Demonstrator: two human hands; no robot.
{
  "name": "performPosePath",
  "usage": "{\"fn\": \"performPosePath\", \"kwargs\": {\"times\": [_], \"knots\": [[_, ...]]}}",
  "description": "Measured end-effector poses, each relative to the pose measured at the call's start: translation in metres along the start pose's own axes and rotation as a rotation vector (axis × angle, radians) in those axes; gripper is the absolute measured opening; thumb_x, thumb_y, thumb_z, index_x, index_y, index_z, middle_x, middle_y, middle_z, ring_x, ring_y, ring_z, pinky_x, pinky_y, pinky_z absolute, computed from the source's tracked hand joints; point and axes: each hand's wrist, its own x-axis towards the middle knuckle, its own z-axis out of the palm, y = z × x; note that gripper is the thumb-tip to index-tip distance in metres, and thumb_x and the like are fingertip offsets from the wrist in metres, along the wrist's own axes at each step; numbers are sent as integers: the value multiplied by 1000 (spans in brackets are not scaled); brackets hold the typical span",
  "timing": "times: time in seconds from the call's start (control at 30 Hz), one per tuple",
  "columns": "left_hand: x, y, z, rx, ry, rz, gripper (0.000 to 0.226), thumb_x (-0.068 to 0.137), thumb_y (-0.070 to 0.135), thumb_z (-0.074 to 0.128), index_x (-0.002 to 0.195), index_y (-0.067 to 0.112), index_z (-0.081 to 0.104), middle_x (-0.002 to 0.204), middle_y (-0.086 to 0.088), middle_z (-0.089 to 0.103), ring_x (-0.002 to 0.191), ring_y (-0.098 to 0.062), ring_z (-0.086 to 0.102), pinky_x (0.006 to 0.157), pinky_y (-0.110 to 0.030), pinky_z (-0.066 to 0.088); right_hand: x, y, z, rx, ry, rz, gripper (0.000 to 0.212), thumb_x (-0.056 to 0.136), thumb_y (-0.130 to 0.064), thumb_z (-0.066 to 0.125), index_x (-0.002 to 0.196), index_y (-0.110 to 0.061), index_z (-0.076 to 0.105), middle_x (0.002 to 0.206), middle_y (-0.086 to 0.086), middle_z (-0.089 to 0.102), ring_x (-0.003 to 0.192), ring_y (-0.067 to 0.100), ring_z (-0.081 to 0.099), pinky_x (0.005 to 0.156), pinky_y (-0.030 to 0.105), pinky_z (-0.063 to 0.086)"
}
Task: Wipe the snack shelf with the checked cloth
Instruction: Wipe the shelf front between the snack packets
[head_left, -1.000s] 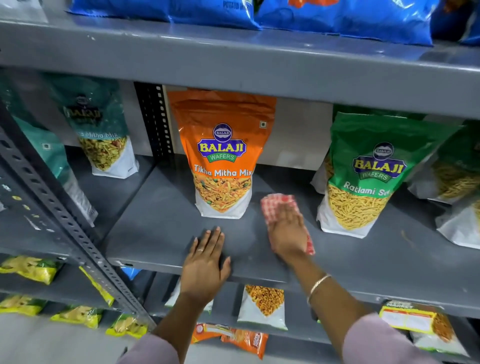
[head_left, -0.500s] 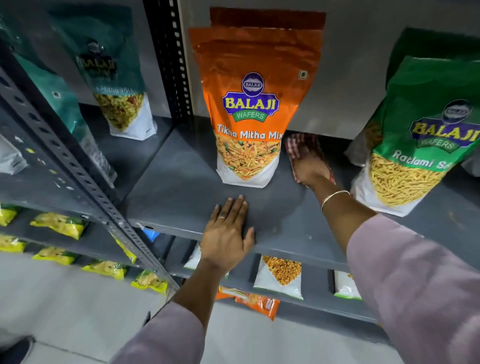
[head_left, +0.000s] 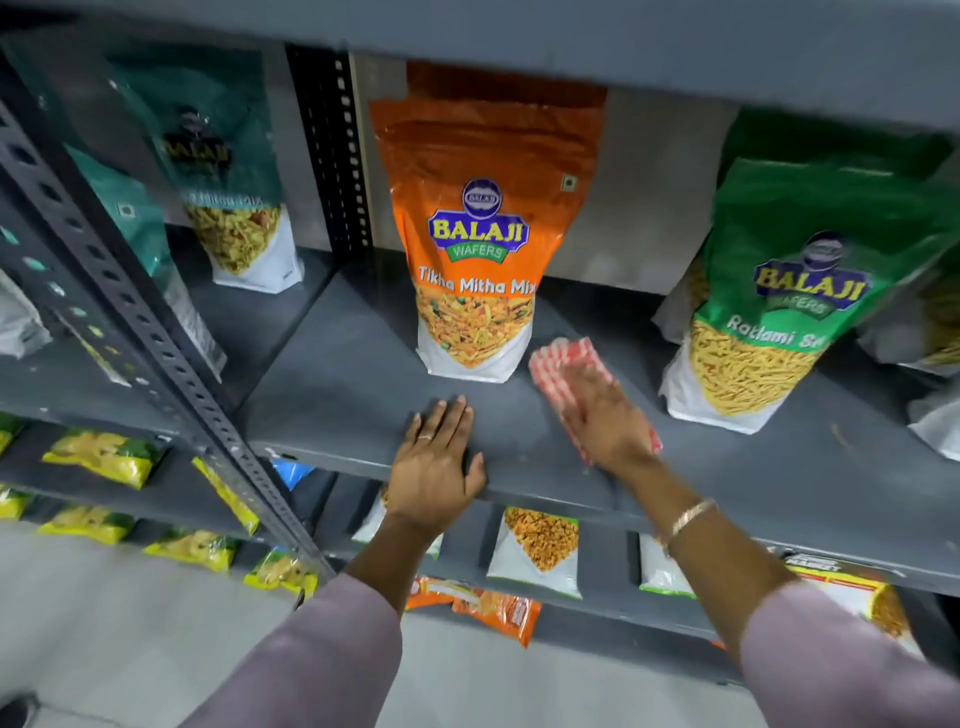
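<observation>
The grey metal snack shelf (head_left: 337, 384) runs across the middle of the head view. A red-and-white checked cloth (head_left: 558, 358) lies flat on it, between the orange and green snack bags. My right hand (head_left: 605, 421) presses palm-down on the cloth, fingers stretched out and blurred by motion. Most of the cloth is hidden under that hand. My left hand (head_left: 436, 462) rests flat on the shelf's front edge, fingers spread, holding nothing.
An orange Tikha Mitha Mix bag (head_left: 480, 234) stands left of the cloth, a green Ratlami Sev bag (head_left: 779, 291) to its right. A perforated upright post (head_left: 156, 332) slants at the left. Teal bags (head_left: 223, 197) fill the neighbouring bay. Lower shelves hold smaller packets (head_left: 540, 545).
My right hand has slid the cloth from deep at the back of the shelf toward the front edge. The left hand has stayed on the edge.
</observation>
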Motion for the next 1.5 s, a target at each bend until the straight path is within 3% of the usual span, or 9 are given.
{"fn": "performPosePath", "kwargs": {"times": [0.13,0.23,0.4,0.6,0.97,1.1,1.2,1.33,1.5], "knots": [[-1,0,-3,2,-4,11,55,83,33,37,120,1,62,127,-12,59,116,-31,56,103,-42,27,-66,-16,-14,30,-93,7,49,97,-36,40,145,-37,28,154,-10,30,135,14,41,101,32,43],[-2,1,-4,18,-1,13,56,85,34,34,120,1,62,127,-13,59,116,-32,56,103,-40,24,-105,4,-28,-11,-63,-57,48,99,-37,31,146,-37,24,155,-16,21,141,9,30,114,28,29],[-2,0,-1,41,-15,18,59,87,37,30,119,-1,62,127,-14,59,117,-32,56,103,-41,25,-136,51,-47,-117,-2,268,73,78,-40,-4,149,-35,12,159,-10,4,148,14,5,120,36,19],[-2,1,1,7,8,37,60,89,37,29,117,-5,62,126,-19,58,116,-36,55,97,-51,41,-100,-47,-5,-76,26,137,59,95,-15,35,150,-25,15,160,1,15,148,21,8,122,37,11],[1,67,4,137,-55,75,82,98,50,4,121,-10,56,128,-23,55,123,-36,48,114,-39,-2,-149,97,-54,-118,124,613,52,99,-32,29,149,-19,21,159,2,20,146,14,17,119,34,14],[15,153,22,118,-70,126,83,98,52,4,120,-6,59,128,-20,56,121,-34,51,110,-41,10,-153,95,-52,-167,106,344,45,81,-32,55,124,-19,60,129,5,63,120,16,59,100,33,48],[22,211,35,95,-89,122,84,97,53,4,119,-4,61,126,-18,58,119,-31,54,106,-42,23,-168,127,-64,-114,5,285,48,73,-38,37,99,-23,75,102,-5,76,95,9,71,80,31,57],[21,253,50,76,-116,99,86,97,56,4,116,-2,63,125,-15,60,116,-28,57,100,-41,40,-185,199,-80,-133,129,460,55,97,-32,24,147,-10,25,155,10,28,144,20,25,119,34,19],[22,262,58,107,-144,73,85,96,57,5,117,-3,63,126,-16,59,115,-29,58,108,-33,13,-172,228,-87,-106,85,673,64,99,-26,26,147,1,-5,159,18,1,148,30,0,122,38,4]]}}
